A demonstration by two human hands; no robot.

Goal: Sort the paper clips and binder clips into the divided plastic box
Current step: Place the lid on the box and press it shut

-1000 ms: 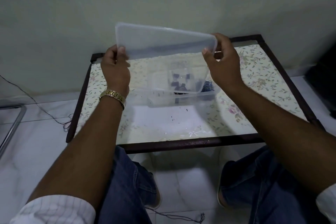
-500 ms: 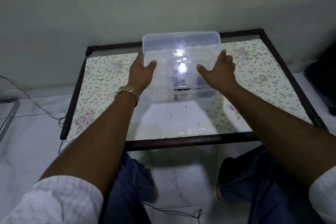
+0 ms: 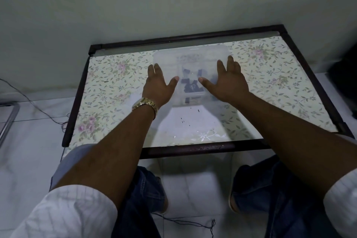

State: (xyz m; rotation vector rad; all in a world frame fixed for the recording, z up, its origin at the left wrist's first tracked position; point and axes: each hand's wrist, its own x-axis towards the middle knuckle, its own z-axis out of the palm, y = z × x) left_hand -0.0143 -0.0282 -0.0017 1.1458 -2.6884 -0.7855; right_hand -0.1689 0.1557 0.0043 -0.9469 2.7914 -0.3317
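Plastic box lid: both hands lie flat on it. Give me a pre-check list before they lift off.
1. Lid covers the plastic box: ok.
2. Lid snapped shut all round: cannot tell.
3. Left hand flat on the lid, fingers straight: ok.
4. Right hand flat on the lid, fingers straight: ok.
5. Dark clips inside the box, seen through the lid: ok.
6. Clips sorted by compartment: cannot tell.

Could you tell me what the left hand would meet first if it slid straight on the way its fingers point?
The left hand probably meets only more of the box lid, then floral table.
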